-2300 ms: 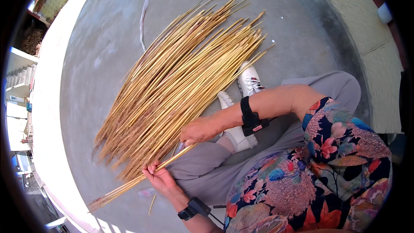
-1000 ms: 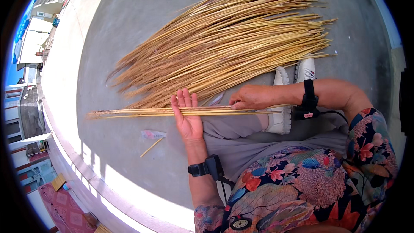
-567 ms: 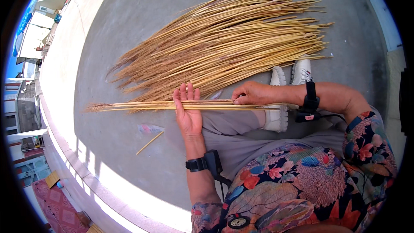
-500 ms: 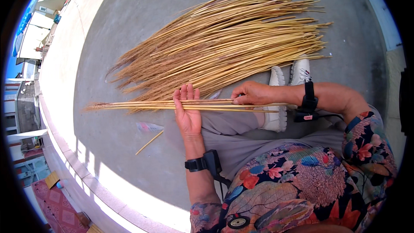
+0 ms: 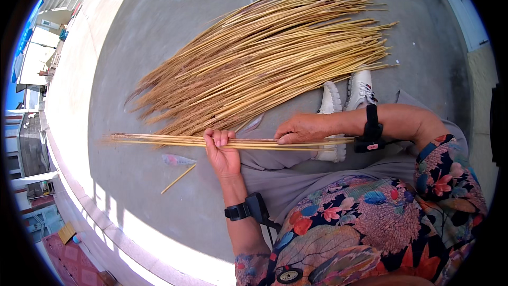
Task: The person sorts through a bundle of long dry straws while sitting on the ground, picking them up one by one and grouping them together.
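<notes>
The left hand [image 5: 223, 153] is closed around a few long stalks [image 5: 254, 145], held almost level across the grey-trousered leg, feathery heads to the left. The right hand [image 5: 304, 128] is set apart from it, farther along the same stalks, its thumb against them; how firmly it grips cannot be told. Only this small handful appears gathered, roughly lined up, its cut ends uneven, with no tie visible around it. Just beyond, the far larger share, a broad pile of stalks [image 5: 275, 47], lies loose on the concrete floor [image 5: 153, 47], heads mostly the same way. Nearer the person lies one short stalk piece [image 5: 178, 179], beside a clear plastic wrapper [image 5: 178, 160].
</notes>
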`<state>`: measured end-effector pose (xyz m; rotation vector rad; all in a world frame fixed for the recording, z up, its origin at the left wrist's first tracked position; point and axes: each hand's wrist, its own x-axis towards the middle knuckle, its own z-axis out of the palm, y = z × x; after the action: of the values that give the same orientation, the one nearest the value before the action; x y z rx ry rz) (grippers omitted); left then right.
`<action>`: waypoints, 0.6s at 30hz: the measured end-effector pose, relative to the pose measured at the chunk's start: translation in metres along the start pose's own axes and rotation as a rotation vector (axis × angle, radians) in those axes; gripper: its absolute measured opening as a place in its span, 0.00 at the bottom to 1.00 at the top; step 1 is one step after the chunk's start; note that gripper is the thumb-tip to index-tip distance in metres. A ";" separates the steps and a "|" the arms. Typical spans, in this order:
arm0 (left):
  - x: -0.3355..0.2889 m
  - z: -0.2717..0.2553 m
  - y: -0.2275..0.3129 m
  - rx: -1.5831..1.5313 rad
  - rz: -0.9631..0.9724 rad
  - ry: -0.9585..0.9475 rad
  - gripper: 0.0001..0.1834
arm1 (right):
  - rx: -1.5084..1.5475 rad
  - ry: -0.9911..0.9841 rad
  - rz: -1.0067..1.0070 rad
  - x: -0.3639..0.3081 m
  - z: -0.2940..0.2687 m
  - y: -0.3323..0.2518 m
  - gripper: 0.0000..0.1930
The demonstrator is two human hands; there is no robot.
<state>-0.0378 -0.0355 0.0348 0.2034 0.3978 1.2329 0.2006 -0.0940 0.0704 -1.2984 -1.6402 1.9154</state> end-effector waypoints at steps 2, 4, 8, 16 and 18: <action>-0.007 0.006 0.004 -0.041 0.015 0.000 0.11 | 0.069 -0.009 -0.033 -0.001 -0.003 0.018 0.15; -0.018 0.005 0.008 0.017 0.047 -0.008 0.10 | -0.246 0.080 -0.043 0.000 -0.017 0.038 0.15; -0.039 0.015 0.008 0.068 0.065 0.068 0.09 | -0.624 0.159 0.042 0.001 -0.055 0.061 0.15; -0.041 0.011 0.001 0.127 0.084 0.112 0.09 | -0.823 0.308 0.142 0.008 -0.081 0.067 0.15; -0.040 0.009 -0.001 0.139 0.082 0.120 0.09 | -0.812 0.332 0.177 0.014 -0.092 0.068 0.15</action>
<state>-0.0446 -0.0732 0.0502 0.2677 0.5845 1.3028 0.2859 -0.0470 0.0092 -1.9675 -2.2520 1.0014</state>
